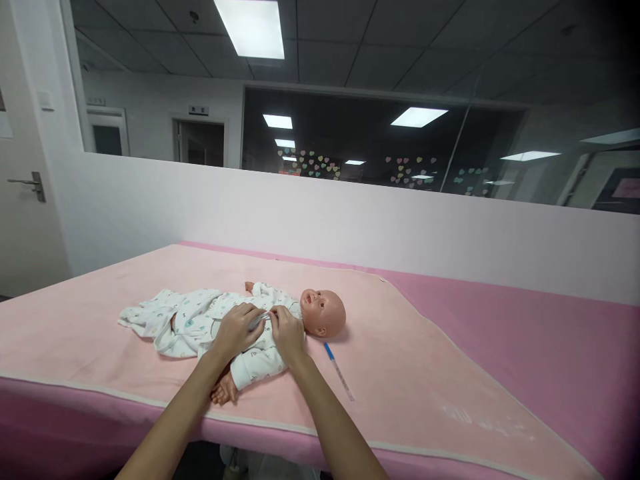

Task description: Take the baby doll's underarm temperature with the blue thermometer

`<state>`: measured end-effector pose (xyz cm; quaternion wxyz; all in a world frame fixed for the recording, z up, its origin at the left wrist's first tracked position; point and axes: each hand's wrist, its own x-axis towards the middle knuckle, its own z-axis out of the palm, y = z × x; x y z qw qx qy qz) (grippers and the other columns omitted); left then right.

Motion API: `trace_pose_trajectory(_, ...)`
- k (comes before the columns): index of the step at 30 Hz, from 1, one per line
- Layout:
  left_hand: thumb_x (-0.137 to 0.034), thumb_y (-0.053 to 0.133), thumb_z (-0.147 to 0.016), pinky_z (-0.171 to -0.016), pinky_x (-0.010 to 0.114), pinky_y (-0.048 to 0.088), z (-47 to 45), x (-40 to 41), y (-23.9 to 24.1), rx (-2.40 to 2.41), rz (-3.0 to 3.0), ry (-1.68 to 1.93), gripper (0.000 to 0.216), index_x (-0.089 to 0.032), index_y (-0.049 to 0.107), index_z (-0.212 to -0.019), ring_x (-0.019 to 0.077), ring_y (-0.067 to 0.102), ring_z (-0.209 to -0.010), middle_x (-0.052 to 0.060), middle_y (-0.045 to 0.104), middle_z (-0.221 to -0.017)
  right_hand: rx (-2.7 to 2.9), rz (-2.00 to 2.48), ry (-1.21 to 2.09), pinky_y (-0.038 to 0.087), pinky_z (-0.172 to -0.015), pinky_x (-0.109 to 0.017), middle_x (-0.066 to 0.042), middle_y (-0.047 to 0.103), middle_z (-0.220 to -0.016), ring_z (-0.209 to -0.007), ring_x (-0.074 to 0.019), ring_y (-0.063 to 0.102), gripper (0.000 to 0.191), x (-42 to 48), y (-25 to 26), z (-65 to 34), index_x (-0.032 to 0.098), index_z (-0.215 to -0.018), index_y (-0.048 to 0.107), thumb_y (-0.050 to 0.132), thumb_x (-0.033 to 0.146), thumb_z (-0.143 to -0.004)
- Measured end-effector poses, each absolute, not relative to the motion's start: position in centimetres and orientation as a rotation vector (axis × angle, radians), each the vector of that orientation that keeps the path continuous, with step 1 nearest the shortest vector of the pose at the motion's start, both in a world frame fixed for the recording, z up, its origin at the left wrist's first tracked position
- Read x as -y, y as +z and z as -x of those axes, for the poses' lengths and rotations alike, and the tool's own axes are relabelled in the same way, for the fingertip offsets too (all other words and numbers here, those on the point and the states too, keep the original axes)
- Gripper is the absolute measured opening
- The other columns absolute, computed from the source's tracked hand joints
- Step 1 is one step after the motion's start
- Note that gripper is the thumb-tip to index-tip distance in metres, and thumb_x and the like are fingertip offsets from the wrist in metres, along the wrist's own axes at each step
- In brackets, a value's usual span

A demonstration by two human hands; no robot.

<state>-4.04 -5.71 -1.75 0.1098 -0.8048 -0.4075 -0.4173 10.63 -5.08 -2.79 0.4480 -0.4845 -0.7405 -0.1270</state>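
A baby doll [324, 313] lies on its back, its head to the right, dressed in a white patterned outfit [193, 313]. Over the doll's chest, my left hand [239, 329] has its fingers closed on a small clear, shiny piece [257, 321] whose kind I cannot make out. My right hand [287, 332], close beside it and near the doll's neck, pinches the other end of that piece. Fingers hide much of it. Below the doll's head rests a slim clear tube with a blue end [339, 372], apart from both hands.
A pale pink sheet [400, 360] covers the table, with darker pink cloth [550, 333] showing at the right and front edge. Behind the table stands a low white wall [350, 223] with glass above. A door [30, 173] is at the left.
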Motion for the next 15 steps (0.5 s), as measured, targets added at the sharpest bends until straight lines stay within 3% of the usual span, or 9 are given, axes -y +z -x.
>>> trace_pose_trajectory(15, -0.021, 0.046, -0.078, -0.075, 0.034, 0.038, 4.11, 5.94, -1.30, 1.241, 2.457, -1.259, 0.018, -0.021, 0.056, -0.093, 0.0204, 0.051, -0.082, 0.004, 0.058, -0.087, 1.824, 1.198, -0.261, 0.035, -0.056, -0.022, -0.001, 0.062, -0.076, -0.065, -0.0131, 0.057, 0.017, 5.81, -2.36, -10.50, 0.021, -0.083, 0.057, 0.040, 0.025, -0.086)
